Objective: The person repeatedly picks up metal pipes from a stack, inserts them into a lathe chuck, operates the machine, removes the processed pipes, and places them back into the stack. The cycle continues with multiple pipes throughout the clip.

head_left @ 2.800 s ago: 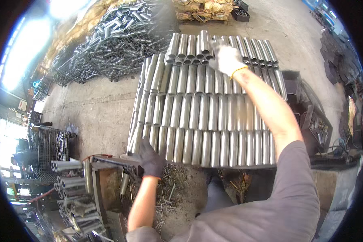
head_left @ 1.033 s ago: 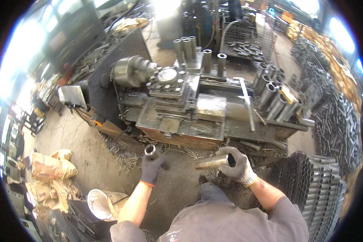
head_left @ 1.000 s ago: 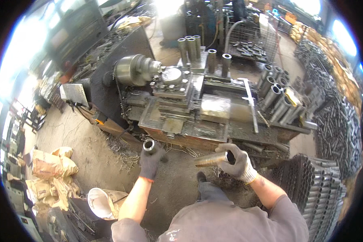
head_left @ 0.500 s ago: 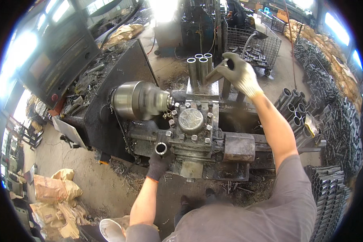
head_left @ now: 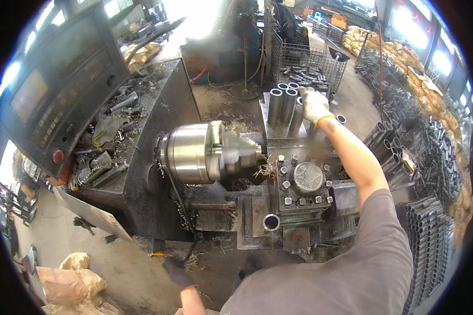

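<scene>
My right hand, in a pale glove, is closed at the upper end of a metal tube. That tube stands at the right of several upright metal tubes behind the tool post. Low on the left, my left hand wears a dark glove; motion smears its fingers, and whether it touches anything is unclear. A lathe chuck faces the tool post from the left, its jaw end blurred. In front of the tool post, an open-ended steel tube points up from the carriage.
An open-topped lathe housing littered with chips lies left. More tubes lean at the right, above a stacked tube pile. Beyond stands a wire cart of metal parts. Paper sacks sit lower left.
The tool post and carriage have shifted right, away from the chuck. My left hand has left the carriage's tube and dropped lower. My right hand has brought its tilted tube upright beside the others.
</scene>
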Action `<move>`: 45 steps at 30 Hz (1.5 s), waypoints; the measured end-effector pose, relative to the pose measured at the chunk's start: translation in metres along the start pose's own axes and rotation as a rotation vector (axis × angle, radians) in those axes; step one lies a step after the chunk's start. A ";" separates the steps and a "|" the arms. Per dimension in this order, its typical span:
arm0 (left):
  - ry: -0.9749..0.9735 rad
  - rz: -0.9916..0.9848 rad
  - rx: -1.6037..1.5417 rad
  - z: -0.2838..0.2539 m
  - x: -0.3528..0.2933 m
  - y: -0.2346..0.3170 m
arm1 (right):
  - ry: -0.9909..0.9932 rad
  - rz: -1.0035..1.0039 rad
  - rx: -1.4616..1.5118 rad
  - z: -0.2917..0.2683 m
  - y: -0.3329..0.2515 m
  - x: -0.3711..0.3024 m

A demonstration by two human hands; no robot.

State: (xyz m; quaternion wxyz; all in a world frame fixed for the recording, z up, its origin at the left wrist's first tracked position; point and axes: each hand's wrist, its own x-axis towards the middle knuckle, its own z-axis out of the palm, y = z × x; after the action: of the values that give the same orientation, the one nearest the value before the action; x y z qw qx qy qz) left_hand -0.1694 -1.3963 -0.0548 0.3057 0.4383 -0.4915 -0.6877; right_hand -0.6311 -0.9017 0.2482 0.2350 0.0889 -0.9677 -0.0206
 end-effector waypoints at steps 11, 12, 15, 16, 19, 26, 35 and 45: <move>-0.151 -0.054 -0.096 -0.047 0.067 0.032 | -1.424 -0.150 1.037 0.037 -0.114 -0.043; -0.168 -0.092 -0.089 -0.047 0.064 0.031 | -1.486 -0.060 1.304 0.044 -0.102 -0.042; -0.072 -0.124 -0.086 -0.039 0.029 0.015 | -0.750 -0.923 0.939 0.031 -0.065 -0.031; -0.062 -0.153 -0.067 -0.031 0.014 0.009 | -0.574 -0.900 0.809 0.021 -0.060 -0.032; -0.397 -0.047 0.392 -0.003 -0.039 0.003 | -0.582 0.003 0.882 -0.022 -0.059 -0.034; -0.415 0.403 0.553 0.083 -0.069 0.072 | -0.671 -0.283 0.586 -0.036 -0.078 -0.038; -0.792 1.343 0.660 0.204 -0.116 0.136 | -1.052 -0.374 0.450 0.030 -0.106 -0.027; -0.658 1.851 0.845 0.419 -0.128 0.114 | -1.075 -0.586 0.537 0.056 -0.088 -0.005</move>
State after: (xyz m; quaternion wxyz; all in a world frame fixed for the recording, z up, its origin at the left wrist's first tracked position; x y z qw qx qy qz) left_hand -0.4941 -1.1543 0.1472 0.3844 -0.2416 -0.8898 -0.0467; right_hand -0.6383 -0.9875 0.1892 -0.3257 0.3809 -0.8574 0.1166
